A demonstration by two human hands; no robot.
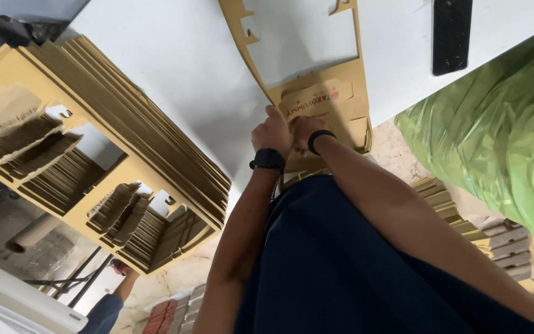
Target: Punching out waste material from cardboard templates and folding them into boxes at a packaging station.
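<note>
Two hands on one die-cut cardboard sheet [316,99] at the white table's [174,55] near edge, left hand [271,132] pinching its printed flap, right hand [303,132] gripping alongside, tall stack of cardboard blanks [112,136] to the left, green plastic bag [495,130] at right.

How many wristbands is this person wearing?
2: a black watch-like band on the left wrist and a thinner black band on the right wrist, both above the die-cut cardboard sheet.

White table [180,68] — die-cut cardboard sheet [319,99], tall cardboard stack [112,142], flat black bar [452,34].
</note>
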